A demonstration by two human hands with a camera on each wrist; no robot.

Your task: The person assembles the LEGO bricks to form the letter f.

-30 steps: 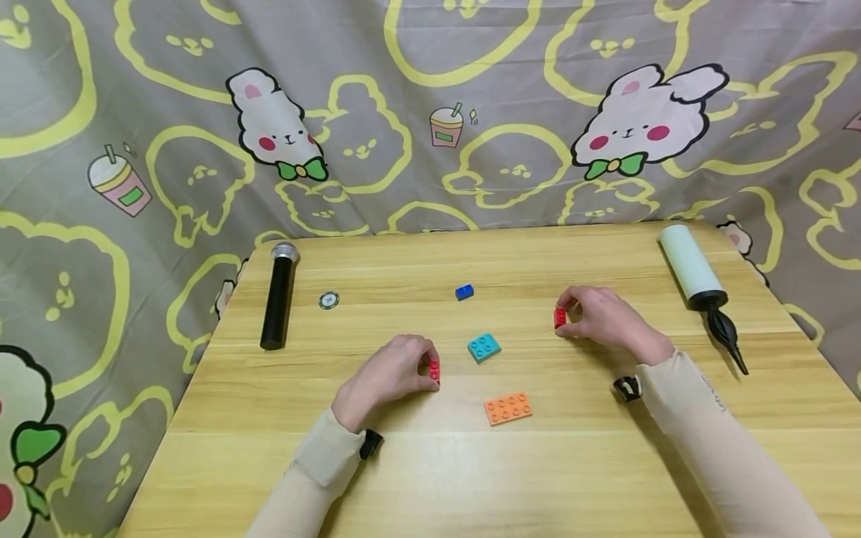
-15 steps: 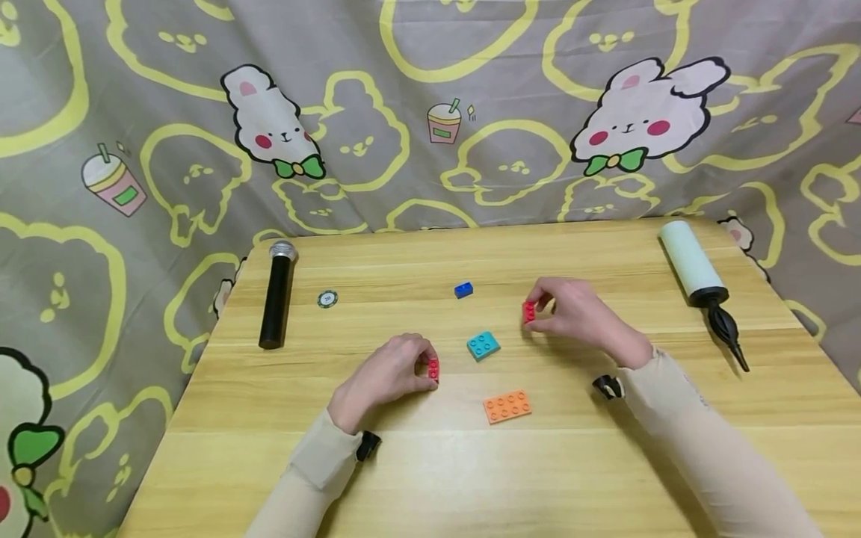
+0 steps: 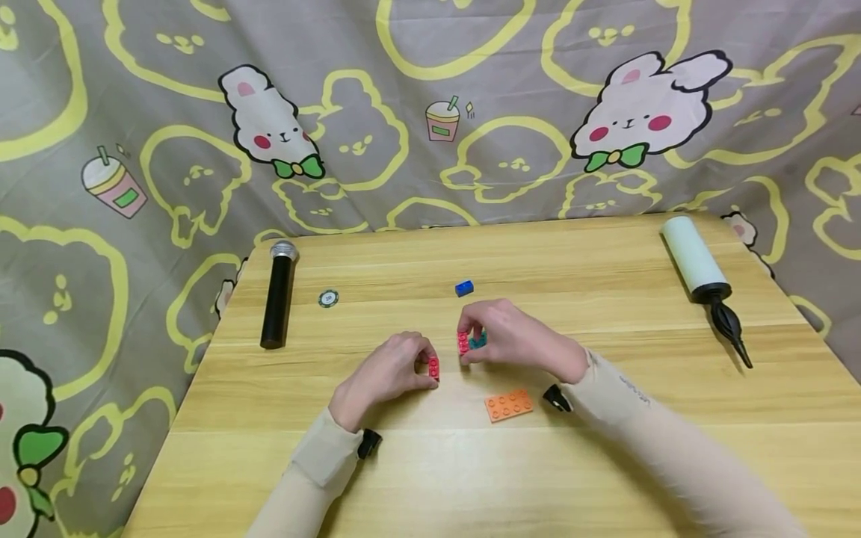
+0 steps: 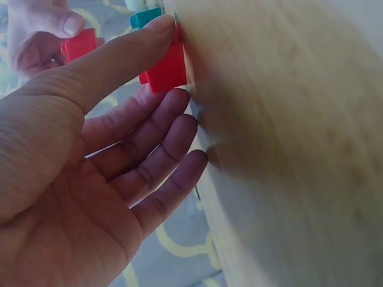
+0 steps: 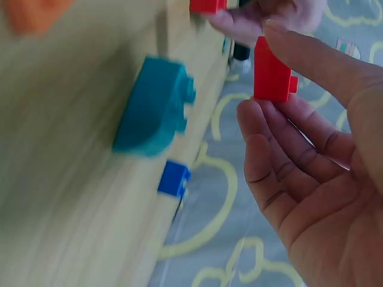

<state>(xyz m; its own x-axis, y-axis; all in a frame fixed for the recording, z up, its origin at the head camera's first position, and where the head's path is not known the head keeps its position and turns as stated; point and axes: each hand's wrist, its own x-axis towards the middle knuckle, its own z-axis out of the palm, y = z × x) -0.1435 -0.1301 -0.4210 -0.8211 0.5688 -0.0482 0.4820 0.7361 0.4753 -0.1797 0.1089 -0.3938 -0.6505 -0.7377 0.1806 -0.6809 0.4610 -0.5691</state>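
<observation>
Between thumb and fingers, my left hand (image 3: 386,372) pinches a red toy brick (image 4: 167,70) at the tabletop, left of centre. A second red toy brick (image 5: 272,70) is pinched by my right hand (image 3: 514,336), which holds it raised off the table in the right wrist view. The two red bricks are a short gap apart in the head view. Beneath my right hand a teal brick (image 5: 152,107) lies on the table, partly hidden by the fingers from above. An orange brick (image 3: 509,406) with several studs lies nearer the front, below my right hand.
A small blue brick (image 3: 464,288) lies farther back. At the left are a black microphone (image 3: 277,299) and a round chip (image 3: 328,299). A hand pump (image 3: 699,269) lies at the back right. A patterned cloth (image 3: 377,149) hangs behind the wooden table (image 3: 430,478).
My right hand has carried its red brick leftward, from the right side of the table to above the teal brick. My left hand has stayed in place with its brick.
</observation>
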